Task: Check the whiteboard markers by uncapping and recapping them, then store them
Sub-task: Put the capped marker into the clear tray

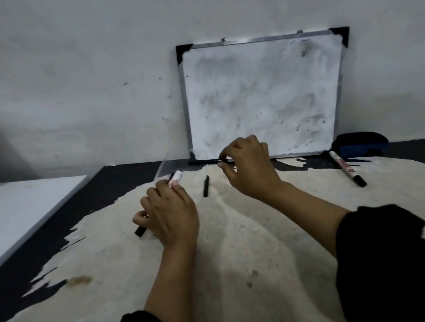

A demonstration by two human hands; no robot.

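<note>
My left hand (171, 216) is closed around a white-bodied marker (177, 176). Its white end sticks out above the fingers and its black end (140, 231) shows below them. My right hand (248, 169) pinches one end of a thin black marker (202, 161) that lies along the foot of the whiteboard (265, 96). Between my hands, a second black marker (206, 186) rests loose on the cream cloth (239, 236). Another white marker with a black cap (347, 169) lies on the cloth at the right, away from both hands.
The smudged whiteboard leans against the wall at the back. A dark blue eraser (360, 144) sits by its lower right corner. A white panel (16, 213) lies at the left edge. Something faint and transparent (160, 165) stands just above my left hand.
</note>
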